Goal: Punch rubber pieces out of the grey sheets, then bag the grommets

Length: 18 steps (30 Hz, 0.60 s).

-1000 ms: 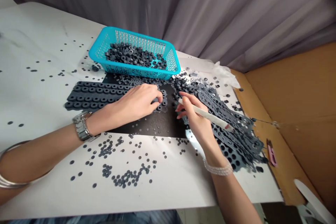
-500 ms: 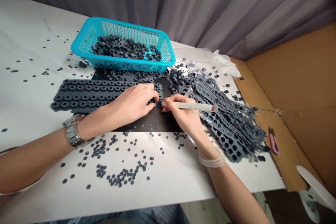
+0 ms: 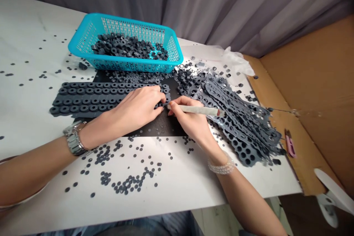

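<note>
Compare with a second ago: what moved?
The right hand swung its white stick leftward, so the tip now meets the left hand at the end of the rubber strip. The left hand stayed on the strip; the basket is unchanged.

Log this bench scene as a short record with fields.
Left hand: fingers on the right end of the ring strip
Right hand: grips a white stick, tip at the strip's end
Under hands: black mat
Behind: blue basket holding loose rings
Right side: pile of punched-out strips
Near edge: small dark discs scattered on the white table
</note>
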{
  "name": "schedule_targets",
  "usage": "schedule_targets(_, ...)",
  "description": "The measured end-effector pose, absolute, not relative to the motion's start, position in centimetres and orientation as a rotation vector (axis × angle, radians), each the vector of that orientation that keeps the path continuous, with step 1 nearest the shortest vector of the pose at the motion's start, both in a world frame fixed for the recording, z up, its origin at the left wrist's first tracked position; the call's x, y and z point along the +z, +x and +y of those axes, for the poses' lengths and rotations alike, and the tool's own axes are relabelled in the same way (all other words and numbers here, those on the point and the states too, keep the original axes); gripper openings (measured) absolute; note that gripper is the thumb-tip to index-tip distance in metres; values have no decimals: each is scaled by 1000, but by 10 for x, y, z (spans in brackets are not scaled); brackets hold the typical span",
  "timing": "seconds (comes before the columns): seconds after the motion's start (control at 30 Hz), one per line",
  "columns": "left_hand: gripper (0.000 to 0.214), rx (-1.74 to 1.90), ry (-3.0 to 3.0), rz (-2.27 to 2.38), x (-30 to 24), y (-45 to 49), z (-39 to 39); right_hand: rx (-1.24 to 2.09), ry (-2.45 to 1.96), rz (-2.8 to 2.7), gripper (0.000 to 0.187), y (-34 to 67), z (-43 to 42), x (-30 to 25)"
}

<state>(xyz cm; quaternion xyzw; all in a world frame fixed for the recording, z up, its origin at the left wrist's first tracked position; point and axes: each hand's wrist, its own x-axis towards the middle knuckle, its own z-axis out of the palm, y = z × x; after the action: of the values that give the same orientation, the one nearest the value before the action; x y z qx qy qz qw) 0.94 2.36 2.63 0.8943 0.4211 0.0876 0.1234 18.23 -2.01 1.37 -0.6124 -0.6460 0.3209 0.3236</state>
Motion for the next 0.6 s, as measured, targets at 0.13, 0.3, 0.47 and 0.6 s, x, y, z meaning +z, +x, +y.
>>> schedule_targets(0.13, 25, 236, 2630, 1261, 23, 12, 22, 765, -1606, -1719, 26, 178, -22, 15)
schedule_targets(0.3, 23, 252, 2621, 1283, 18, 16, 21, 670, -1605, -1787, 26, 171, -24, 19)
schedule_targets(0.47, 23, 367, 2517, 1186, 21, 13, 23, 619, -1633, -1835, 23, 169, -23, 18)
schedule_targets(0.6, 13, 531, 2184, 1147, 38, 5, 24, 637, -1623, -1817, 25, 171, -23, 16)
